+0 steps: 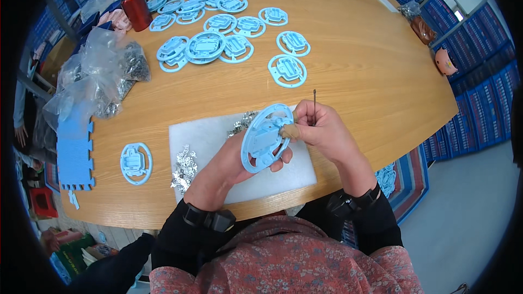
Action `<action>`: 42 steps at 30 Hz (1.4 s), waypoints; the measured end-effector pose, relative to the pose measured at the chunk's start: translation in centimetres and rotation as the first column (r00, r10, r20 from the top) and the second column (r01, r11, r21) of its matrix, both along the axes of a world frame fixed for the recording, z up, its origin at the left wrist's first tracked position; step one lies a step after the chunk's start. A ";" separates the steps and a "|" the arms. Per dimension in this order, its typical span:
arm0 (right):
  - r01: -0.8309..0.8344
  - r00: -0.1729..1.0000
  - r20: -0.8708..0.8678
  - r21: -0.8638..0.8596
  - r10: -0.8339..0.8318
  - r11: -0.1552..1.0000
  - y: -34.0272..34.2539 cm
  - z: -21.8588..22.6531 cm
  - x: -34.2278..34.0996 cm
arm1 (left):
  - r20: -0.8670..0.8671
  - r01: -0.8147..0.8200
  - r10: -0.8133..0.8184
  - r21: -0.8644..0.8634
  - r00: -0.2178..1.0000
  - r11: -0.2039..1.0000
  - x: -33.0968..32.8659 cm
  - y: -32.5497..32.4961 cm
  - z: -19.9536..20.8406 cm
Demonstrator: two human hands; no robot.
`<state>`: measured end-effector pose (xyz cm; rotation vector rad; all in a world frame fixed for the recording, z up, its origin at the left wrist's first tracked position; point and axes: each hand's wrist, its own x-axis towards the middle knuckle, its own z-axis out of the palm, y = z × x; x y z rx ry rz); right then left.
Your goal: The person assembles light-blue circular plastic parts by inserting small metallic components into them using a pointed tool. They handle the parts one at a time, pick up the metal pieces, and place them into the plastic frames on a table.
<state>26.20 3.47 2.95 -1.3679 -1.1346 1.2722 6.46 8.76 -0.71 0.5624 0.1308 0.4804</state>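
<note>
My left hand (231, 160) holds a round light-blue plastic part (265, 137) up on edge above a white foam pad (210, 136). My right hand (324, 128) grips a thin metal tool (314, 104) that points upward, and its taped thumb presses on the blue part's rim. Small shiny metal clips lie on the pad in two heaps, one heap (184, 166) at its left edge and one heap (243, 122) just behind the blue part.
Several more blue round parts (223, 38) cover the far wooden table (370, 65); one lone part (135, 163) lies left of the pad. A plastic bag of metal pieces (106, 73), a blue foam mat (74, 152) and a red bottle (134, 4) stand at the left.
</note>
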 end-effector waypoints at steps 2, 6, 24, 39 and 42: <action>-0.056 0.998 -0.036 -0.066 0.054 0.996 -0.2 0.2 0.4 | 0.017 0.047 -0.047 0.004 0.999 0.999 0.0 0.1 -0.2; 0.001 0.991 -0.130 -0.063 -0.009 0.998 -0.9 1.0 0.3 | 0.057 0.065 -0.061 -0.084 0.997 0.994 -0.1 0.1 0.5; 0.130 0.970 -0.189 -0.117 -0.150 0.985 -3.1 0.7 -0.1 | -0.367 -0.224 0.433 0.490 0.823 0.842 0.9 -0.7 0.7; 0.106 0.951 -0.280 -0.097 -0.129 0.990 -2.5 -1.2 0.7 | -0.306 -0.144 0.177 0.128 0.935 0.981 0.0 0.5 0.8; 0.223 0.935 -0.269 -0.068 -0.233 0.973 -2.0 -2.2 -0.6 | -0.325 -0.166 0.204 0.139 0.923 0.976 -0.1 0.4 -0.9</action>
